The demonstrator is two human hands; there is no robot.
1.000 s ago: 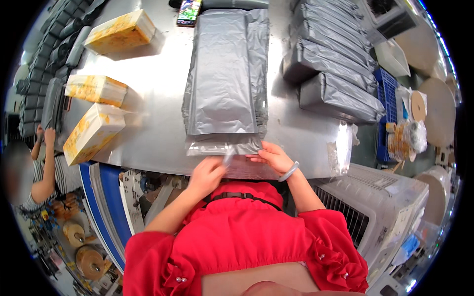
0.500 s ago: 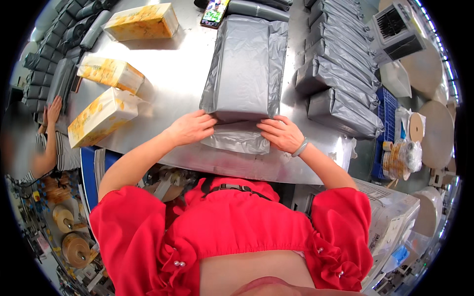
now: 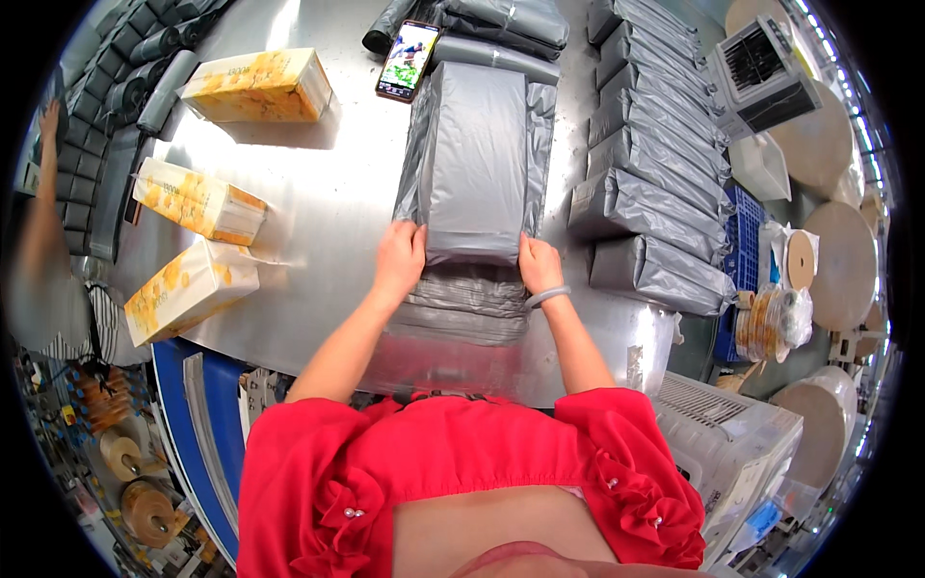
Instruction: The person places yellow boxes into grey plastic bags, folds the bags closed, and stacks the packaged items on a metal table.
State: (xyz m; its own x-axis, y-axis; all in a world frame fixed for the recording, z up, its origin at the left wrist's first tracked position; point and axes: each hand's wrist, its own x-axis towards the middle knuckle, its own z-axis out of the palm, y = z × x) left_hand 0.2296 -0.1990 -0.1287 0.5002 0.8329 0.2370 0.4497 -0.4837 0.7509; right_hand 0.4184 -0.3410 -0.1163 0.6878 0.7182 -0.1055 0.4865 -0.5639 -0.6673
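A grey plastic mailing bag (image 3: 477, 164) with a box-shaped load inside lies lengthwise on the metal table in front of me. Its loose, wrinkled flap (image 3: 458, 308) spreads toward me over the table's near part. My left hand (image 3: 400, 258) is closed on the bag's near left corner. At the near right corner, my right hand (image 3: 540, 265), with a grey band on the wrist, grips the film with fingers curled. Beyond the bag's far end lie more flat grey bags (image 3: 506, 24), and a lit phone (image 3: 408, 60) rests beside them.
Three yellow-and-white tissue packs, one of them (image 3: 258, 87) farthest away, sit on the left. A row of filled grey bags (image 3: 660, 270) lines the right side, next to a blue crate (image 3: 740, 226). Grey rolls and parcels (image 3: 116, 193) pile up far left, where another person's arm (image 3: 46, 164) reaches.
Both my hands have turned to point away from me, gripping the bag's near corners. The flap now extends farther toward me. The other person's arm has moved farther away along the left pile.
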